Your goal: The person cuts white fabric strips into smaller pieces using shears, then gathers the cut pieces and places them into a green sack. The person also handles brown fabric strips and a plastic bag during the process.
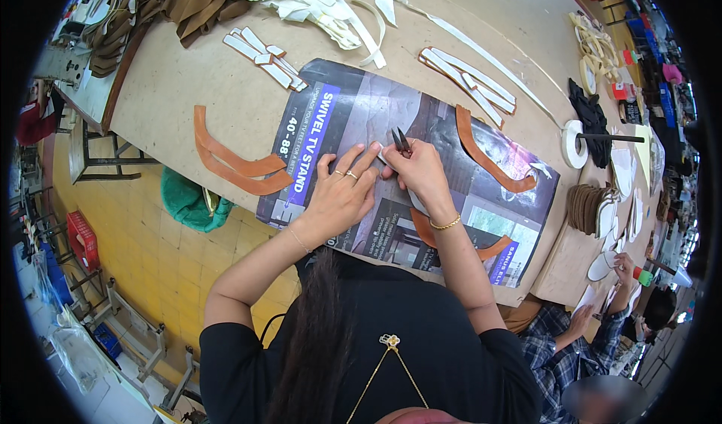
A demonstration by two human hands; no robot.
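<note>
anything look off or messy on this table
Only some untidiness: the cream strips on the far side of the table lie in a loose, tangled heap, unlike the flat brown strip right of the right hand. No spill shows.

a dark pointed tool (401, 141), tips slightly apart, angles over a glossy printed sheet (368, 97) near a partly hidden white strip (417, 203).
</note>
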